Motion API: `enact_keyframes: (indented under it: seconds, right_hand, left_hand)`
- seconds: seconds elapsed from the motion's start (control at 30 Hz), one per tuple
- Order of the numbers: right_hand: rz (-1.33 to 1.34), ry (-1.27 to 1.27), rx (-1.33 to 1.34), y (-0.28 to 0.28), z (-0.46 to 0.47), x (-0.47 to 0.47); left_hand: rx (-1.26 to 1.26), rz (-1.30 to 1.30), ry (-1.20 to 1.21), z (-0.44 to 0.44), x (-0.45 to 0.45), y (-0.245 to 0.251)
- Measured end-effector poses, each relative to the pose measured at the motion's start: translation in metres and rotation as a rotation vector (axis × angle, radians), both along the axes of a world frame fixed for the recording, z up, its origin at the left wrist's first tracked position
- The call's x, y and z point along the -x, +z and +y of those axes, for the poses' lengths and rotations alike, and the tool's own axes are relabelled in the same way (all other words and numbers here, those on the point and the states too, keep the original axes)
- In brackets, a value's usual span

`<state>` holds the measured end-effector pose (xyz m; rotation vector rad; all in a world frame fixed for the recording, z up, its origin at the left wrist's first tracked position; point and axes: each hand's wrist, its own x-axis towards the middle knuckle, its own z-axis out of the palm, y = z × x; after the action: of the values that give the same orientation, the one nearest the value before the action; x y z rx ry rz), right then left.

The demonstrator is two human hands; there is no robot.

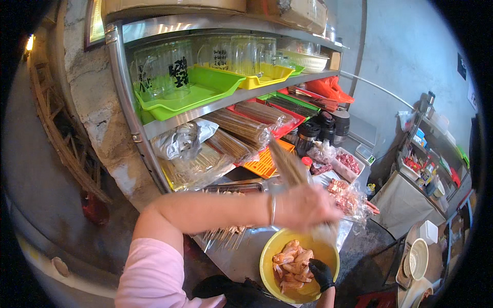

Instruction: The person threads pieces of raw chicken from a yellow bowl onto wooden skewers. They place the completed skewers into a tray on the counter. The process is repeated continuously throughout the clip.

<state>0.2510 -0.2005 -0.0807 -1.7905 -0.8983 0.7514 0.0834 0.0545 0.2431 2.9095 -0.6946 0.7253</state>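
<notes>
My left hand (306, 208), bare and blurred, with a bracelet at the wrist, crosses above the table. It grips a bundle of thin wooden skewers (287, 161), which slants up toward the shelf; its lower end seems to be in clear plastic. Below is a yellow bowl (268, 250) with raw chicken wings (294, 263) in a little liquid. My right hand (320, 271), in a black glove, is inside the bowl at the right edge of the wings. Whether its fingers hold a wing is not clear. My left forearm partly hides some skewered meat (229, 231) on the metal table.
A steel shelf (238, 94) carries glass jars, a green tray (210, 86), a yellow tray (269, 79) and packs of skewers (238, 125). Bagged meat (346, 196) and a tub of cut meat (348, 161) lie to the right. Bowls (418, 258) stand at far right.
</notes>
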Motion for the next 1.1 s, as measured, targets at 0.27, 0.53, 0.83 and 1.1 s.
enact_keyframes:
  seconds: [0.27,0.53,0.83,1.1]
  right_hand:
    - [-0.135,-0.075,0.007,-0.034,-0.024,-0.015]
    - [0.079,-0.147,0.007,-0.037,-0.015,-0.015]
    - [0.203,-0.056,0.038,0.011,0.021,-0.023]
    - [0.185,0.011,-0.02,0.014,0.025,-0.029]
  left_hand:
    - [-0.131,0.11,0.53,0.242,-0.016,-0.032]
    - [0.146,0.478,0.884,0.281,0.026,-0.049]
    - [-0.503,-0.885,0.405,0.046,0.1,0.124]
    - [-0.636,-0.862,1.294,0.087,0.173,0.363]
